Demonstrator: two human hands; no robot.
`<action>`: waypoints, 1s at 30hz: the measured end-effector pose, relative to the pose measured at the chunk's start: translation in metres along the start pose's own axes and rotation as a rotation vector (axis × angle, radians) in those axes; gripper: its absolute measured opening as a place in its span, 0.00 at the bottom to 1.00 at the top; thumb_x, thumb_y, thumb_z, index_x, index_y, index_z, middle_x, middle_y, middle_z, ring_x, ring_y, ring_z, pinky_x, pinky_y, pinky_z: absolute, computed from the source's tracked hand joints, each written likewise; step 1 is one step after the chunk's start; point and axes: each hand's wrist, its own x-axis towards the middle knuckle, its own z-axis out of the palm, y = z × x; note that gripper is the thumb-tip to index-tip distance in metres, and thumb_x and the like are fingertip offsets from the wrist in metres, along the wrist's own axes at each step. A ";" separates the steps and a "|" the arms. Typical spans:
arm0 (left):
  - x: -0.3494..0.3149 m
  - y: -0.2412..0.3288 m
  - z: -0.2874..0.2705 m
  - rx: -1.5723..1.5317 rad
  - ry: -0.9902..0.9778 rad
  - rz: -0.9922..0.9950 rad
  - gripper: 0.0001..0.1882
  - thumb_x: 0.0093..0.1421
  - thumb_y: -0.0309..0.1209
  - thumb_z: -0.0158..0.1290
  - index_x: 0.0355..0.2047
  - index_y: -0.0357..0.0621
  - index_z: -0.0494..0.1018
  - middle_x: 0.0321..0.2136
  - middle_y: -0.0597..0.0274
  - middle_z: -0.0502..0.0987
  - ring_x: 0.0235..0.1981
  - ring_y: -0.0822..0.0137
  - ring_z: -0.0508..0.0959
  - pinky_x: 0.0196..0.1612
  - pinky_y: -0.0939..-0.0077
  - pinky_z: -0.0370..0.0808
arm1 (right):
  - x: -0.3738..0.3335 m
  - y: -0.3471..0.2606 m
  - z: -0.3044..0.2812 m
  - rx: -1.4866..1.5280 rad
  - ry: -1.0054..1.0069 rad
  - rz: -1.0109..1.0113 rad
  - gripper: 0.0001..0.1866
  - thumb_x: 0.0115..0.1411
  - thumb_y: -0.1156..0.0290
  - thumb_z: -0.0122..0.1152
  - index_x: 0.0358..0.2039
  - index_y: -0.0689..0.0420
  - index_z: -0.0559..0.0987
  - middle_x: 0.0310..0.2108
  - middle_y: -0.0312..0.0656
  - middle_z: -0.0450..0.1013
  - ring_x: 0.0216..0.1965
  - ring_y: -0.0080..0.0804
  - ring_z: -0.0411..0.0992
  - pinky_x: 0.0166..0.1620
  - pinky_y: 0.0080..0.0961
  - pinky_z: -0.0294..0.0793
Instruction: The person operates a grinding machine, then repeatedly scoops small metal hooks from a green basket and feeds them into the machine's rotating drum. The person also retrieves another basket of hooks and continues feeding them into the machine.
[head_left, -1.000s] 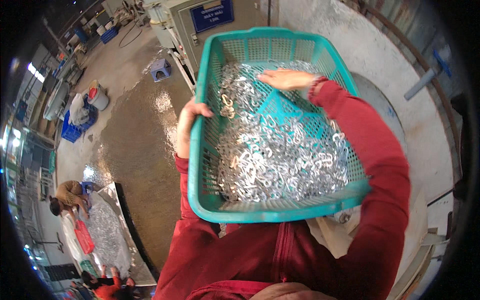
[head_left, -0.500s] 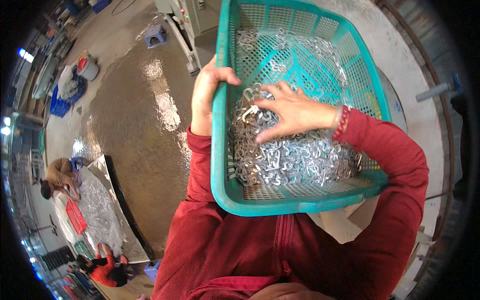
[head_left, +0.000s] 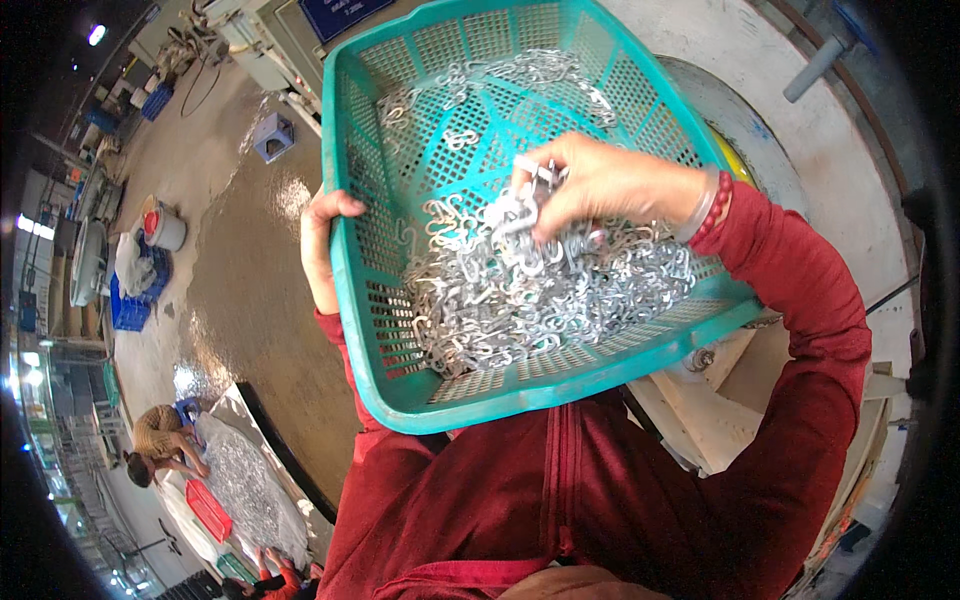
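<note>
Metal S-hooks [head_left: 470,310] could spill from the teal perforated plastic basket [head_left: 540,392]
Held in front of the torso, the basket has the left hand [head_left: 325,235] curled over its left rim, fingers partly hidden; the right hand [head_left: 600,185] pinches a clump of hooks, thumb and fingers drawn close, over the near-side pile — a slipping left grip could tip the load, and hooks that catch on each other might drop from the pinch.
</note>
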 end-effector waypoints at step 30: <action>-0.023 -0.008 -0.049 0.045 0.104 -0.535 0.30 0.43 0.34 0.49 0.49 0.35 0.68 0.41 0.49 0.76 0.38 0.54 0.77 0.42 0.62 0.77 | -0.117 0.147 -0.208 0.588 0.571 -0.150 0.06 0.51 0.69 0.65 0.30 0.54 0.80 0.21 0.32 0.76 0.19 0.17 0.71 0.16 0.16 0.67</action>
